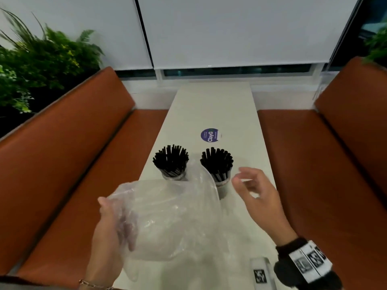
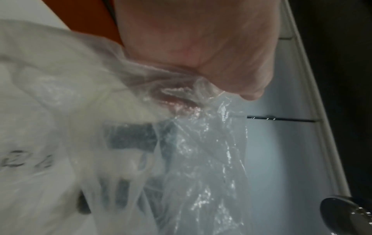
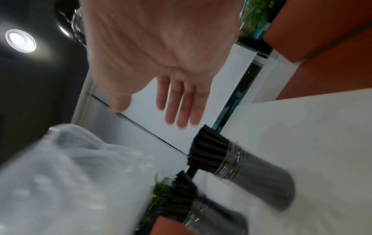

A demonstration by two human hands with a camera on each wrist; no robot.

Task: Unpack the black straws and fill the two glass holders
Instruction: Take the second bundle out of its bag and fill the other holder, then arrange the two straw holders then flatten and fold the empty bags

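Note:
Two glass holders stand side by side on the white table (image 1: pixel 209 101), the left one (image 1: pixel 174 176) and the right one (image 1: pixel 222 188), each packed with black straws (image 1: pixel 170 159) (image 1: pixel 216 161). My left hand (image 1: pixel 114 225) grips a crumpled clear plastic bag (image 1: pixel 167 218) held above the near part of the table; in the left wrist view the bag (image 2: pixel 181 143) bunches under my curled fingers (image 2: pixel 201 55). My right hand (image 1: pixel 254 189) hovers open just right of the right holder, holding nothing. Both holders (image 3: pixel 251 173) (image 3: pixel 211 217) appear in the right wrist view below my straight fingers (image 3: pixel 181 103).
A round purple sticker (image 1: pixel 210 135) lies on the table beyond the holders. Orange bench seats (image 1: pixel 83 164) (image 1: pixel 324 164) flank the table. A small white tagged block (image 1: pixel 261 273) lies near the front edge. Green plants (image 1: pixel 41 59) stand at the back left.

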